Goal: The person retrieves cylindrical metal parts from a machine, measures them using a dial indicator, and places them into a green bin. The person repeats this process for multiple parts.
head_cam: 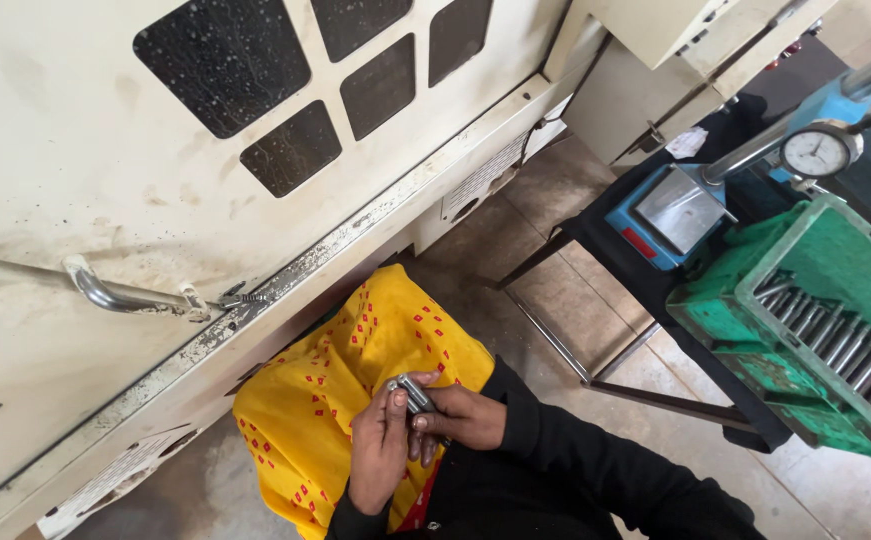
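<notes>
- Light was soft, even daylight, bright overall; no single source was visible.
- The cream machine panel (105,200) read pale and slightly washed, with mild sheen on its metal handle (115,293).
- Shadows were weak: a dim band lay under the machine's lower edge, and another beneath the black worktop (655,290).
- Glare showed on the dial gauge (817,152) face.
- Straight edges bowed toward the corners, wide-lens distortion.
- Focus held across the frame; slight softness on the metal pins (413,392).

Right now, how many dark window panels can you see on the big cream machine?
5. One large panel at the top left, one below it, one in the middle, and two cut off by the top edge. More may lie out of view.
</notes>
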`<state>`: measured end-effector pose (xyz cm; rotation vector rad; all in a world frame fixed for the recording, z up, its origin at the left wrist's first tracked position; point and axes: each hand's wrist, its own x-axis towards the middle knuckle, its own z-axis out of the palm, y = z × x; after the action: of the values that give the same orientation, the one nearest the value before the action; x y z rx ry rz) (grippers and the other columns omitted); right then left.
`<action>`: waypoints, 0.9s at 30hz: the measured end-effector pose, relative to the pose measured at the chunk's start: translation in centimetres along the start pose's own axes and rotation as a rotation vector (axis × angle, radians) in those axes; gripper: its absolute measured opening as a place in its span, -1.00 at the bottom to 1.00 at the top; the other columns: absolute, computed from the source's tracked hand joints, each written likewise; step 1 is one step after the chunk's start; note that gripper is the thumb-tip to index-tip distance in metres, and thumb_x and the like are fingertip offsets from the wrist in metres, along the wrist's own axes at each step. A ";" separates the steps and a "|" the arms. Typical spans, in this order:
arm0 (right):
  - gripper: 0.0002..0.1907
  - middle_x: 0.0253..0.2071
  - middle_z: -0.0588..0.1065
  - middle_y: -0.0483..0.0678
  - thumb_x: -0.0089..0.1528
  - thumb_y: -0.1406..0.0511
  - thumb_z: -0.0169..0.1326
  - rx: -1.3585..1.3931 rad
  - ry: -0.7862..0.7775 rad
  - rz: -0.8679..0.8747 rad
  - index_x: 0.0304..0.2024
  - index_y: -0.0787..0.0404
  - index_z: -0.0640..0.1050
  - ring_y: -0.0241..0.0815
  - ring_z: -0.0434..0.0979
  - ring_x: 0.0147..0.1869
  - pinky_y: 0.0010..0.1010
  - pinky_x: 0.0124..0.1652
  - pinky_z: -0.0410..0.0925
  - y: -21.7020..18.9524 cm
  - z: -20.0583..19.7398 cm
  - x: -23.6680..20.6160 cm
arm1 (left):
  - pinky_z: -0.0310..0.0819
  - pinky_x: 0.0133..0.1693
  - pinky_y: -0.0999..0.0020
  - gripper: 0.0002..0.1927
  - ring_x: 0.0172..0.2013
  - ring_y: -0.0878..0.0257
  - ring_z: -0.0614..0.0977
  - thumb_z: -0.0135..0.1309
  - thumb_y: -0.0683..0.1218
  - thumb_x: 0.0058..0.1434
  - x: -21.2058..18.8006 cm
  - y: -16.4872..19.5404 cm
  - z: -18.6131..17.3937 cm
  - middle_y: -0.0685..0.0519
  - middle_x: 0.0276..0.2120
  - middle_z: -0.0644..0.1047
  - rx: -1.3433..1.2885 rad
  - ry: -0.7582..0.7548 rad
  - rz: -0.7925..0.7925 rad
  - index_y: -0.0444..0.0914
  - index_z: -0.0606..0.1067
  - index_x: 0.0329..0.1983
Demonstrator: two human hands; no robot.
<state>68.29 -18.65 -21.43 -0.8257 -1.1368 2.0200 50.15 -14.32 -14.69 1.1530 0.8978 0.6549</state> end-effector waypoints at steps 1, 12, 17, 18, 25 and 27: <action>-0.65 -0.14 0.59 0.00 0.50 0.16 -0.12 0.006 -0.009 -0.014 0.03 0.36 0.46 -0.19 0.67 -0.10 -0.37 -0.07 0.53 -0.1 0.1 -0.1 | 0.44 -0.51 0.47 -0.51 -0.60 0.38 0.50 -0.26 0.05 0.50 0.0 0.0 0.0 -0.01 -0.49 0.55 0.040 0.002 -0.007 -0.33 0.58 0.12; -0.79 -0.28 0.58 0.03 0.44 0.23 -0.09 0.051 0.788 -0.293 -0.04 0.24 0.44 -0.14 0.64 -0.19 -0.35 -0.17 0.50 -1.4 -8.0 -3.4 | 0.45 0.15 0.29 -0.58 0.17 0.12 0.62 -0.15 -0.03 0.45 -0.5 -1.6 -2.1 -0.10 0.17 0.58 0.309 0.031 0.100 -0.33 0.45 0.26; -0.83 -0.29 0.52 0.00 0.41 0.26 -0.11 0.598 1.159 -0.411 -0.08 0.23 0.40 -0.07 0.61 -0.22 -0.19 -0.18 0.52 -3.0 -11.9 -7.9 | 0.47 0.11 0.32 -0.60 0.14 0.14 0.64 -0.12 -0.05 0.43 -0.9 -2.4 -3.0 -0.08 0.13 0.60 0.378 0.020 -0.026 -0.30 0.47 0.23; -0.83 -0.31 0.52 -0.02 0.40 0.26 -0.13 0.644 1.196 -0.398 -0.08 0.23 0.40 -0.08 0.62 -0.23 -0.18 -0.17 0.54 -3.1 -12.4 -9.2 | 0.47 0.12 0.32 -0.61 0.13 0.14 0.65 -0.11 -0.05 0.43 -0.9 -2.4 -3.1 -0.09 0.12 0.61 0.394 0.011 -0.033 -0.31 0.48 0.23; -0.87 -0.34 0.48 0.07 0.41 0.32 -0.08 0.156 1.283 -0.319 -0.05 0.25 0.39 -0.04 0.58 -0.34 -0.20 -0.37 0.45 -2.2 -12.6 -12.9 | 0.47 0.14 0.28 -0.55 0.16 0.13 0.64 -0.14 -0.01 0.42 0.2 -2.4 -3.0 -0.10 0.13 0.60 0.348 -0.061 -0.121 -0.31 0.46 0.27; -0.83 -0.41 0.55 0.15 0.37 0.32 -0.11 -0.136 1.185 -0.158 -0.06 0.29 0.41 0.03 0.62 -0.39 -0.19 -0.46 0.41 -1.5 -10.2 -11.7 | 0.42 0.21 0.24 -0.50 0.24 0.08 0.57 -0.16 0.02 0.45 0.9 -2.8 -1.7 -0.13 0.26 0.52 0.090 -0.133 -0.103 -0.34 0.39 0.33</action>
<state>83.31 -22.58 -22.02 -1.6085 -0.5806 0.9659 49.12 -13.57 -17.85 1.2073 0.8741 0.4523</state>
